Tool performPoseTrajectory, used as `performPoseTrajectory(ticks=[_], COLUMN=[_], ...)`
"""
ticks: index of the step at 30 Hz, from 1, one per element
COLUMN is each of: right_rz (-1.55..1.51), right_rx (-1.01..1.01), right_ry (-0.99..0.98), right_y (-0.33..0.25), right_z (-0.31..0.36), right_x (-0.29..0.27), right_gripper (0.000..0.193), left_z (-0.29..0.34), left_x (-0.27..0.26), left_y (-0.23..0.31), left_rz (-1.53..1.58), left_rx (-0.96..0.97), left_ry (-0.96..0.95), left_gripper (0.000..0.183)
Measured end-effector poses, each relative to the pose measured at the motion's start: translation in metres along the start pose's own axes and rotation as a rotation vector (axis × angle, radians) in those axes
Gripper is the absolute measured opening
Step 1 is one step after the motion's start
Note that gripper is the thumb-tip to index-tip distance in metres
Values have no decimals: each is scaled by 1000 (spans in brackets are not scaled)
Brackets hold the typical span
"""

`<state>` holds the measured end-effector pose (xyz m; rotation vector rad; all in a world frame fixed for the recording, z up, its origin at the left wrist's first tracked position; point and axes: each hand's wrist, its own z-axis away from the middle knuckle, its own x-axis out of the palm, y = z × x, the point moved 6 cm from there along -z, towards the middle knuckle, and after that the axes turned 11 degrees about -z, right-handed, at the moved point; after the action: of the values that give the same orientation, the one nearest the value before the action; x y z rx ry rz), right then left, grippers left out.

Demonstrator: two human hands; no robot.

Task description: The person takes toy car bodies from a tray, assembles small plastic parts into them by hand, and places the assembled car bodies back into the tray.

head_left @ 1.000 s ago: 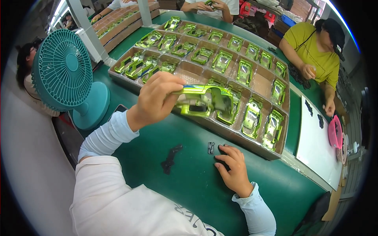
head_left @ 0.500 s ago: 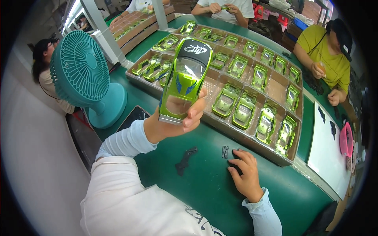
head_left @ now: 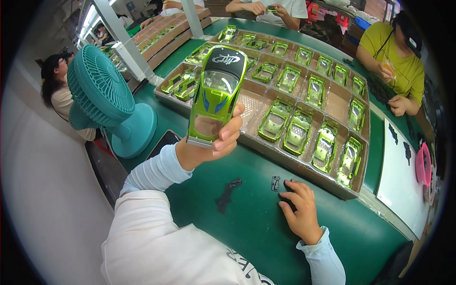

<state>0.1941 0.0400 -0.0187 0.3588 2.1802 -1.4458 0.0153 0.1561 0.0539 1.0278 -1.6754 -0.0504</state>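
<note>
A shiny green toy car body (head_left: 216,100) with a black front panel and blue decals is gripped in my left hand (head_left: 209,142). My fingers wrap its right side, and it is held up tilted above the table. Flat on the green tabletop lies my right hand (head_left: 301,212), fingers apart and holding nothing. Just beside its fingertips is a small dark flat plastic part (head_left: 275,184). A black irregular plastic piece (head_left: 227,195) rests on the table between my arms.
A divided box (head_left: 304,169) of green car bodies stands ahead. At left are a teal fan (head_left: 102,90) and a dark flat device (head_left: 167,141). A white board (head_left: 401,175) and pink basket (head_left: 422,164) lie right. Co-workers sit around, one in a yellow-green shirt (head_left: 393,59).
The car body in my left hand has shifted slightly left and turned a little. My right hand keeps its place on the table. The whole view has shifted slightly.
</note>
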Motion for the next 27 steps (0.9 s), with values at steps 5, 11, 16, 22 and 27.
performPoseTrajectory(ticks=[5,11,16,22,27], right_rz=[12,4,10,36,15], right_rx=[2,-18,-33,-55,-49], right_ry=[9,-10,7,9,1], right_y=[1,1,1,3,2], right_z=[1,3,3,8,7], right_x=[1,0,-2,-1,3], right_gripper=[18,19,19,19,19], left_z=[3,8,-8,-12,-15], left_x=[-41,-79,-80,-84,-98], left_y=[19,66,69,62,71], left_rz=[-628,-2256,-2568,-2797,-2776], left_rx=[-117,-140,-113,-566,-612], left_ry=[466,949,793,690,914], left_gripper=[28,17,12,21,22])
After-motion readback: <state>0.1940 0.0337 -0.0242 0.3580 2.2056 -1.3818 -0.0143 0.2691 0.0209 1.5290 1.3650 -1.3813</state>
